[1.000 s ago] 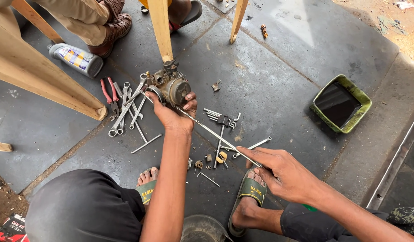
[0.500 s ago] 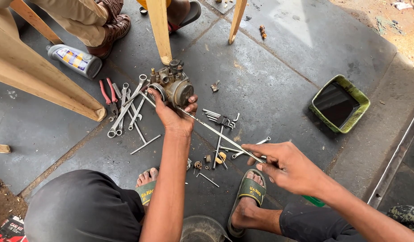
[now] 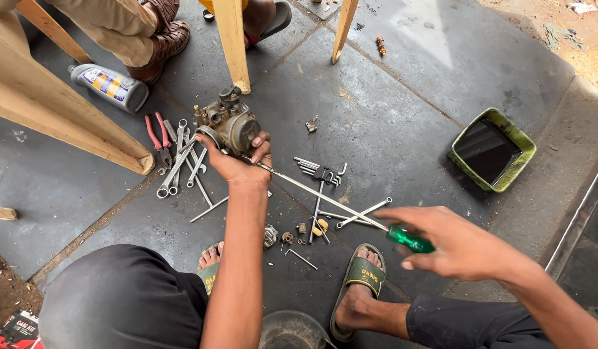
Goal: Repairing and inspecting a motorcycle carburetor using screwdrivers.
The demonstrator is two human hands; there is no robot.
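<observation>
An informal roadside repair workshop is suggested: work is done on a stained concrete floor [image 3: 402, 84], where spanners [image 3: 179, 161], red-handled pliers [image 3: 158, 137], hex keys [image 3: 321, 171] and small screws are scattered. A dismantled carburettor [image 3: 231, 123], an oil bottle [image 3: 111, 86] and a green tray of dark liquid [image 3: 493, 150] are seen.

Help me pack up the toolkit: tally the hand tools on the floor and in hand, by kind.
Screwdriver in the right hand: 1
Pliers: 1
Hex key set: 1
Wrenches, overlapping: about 4
Total: about 7
</observation>
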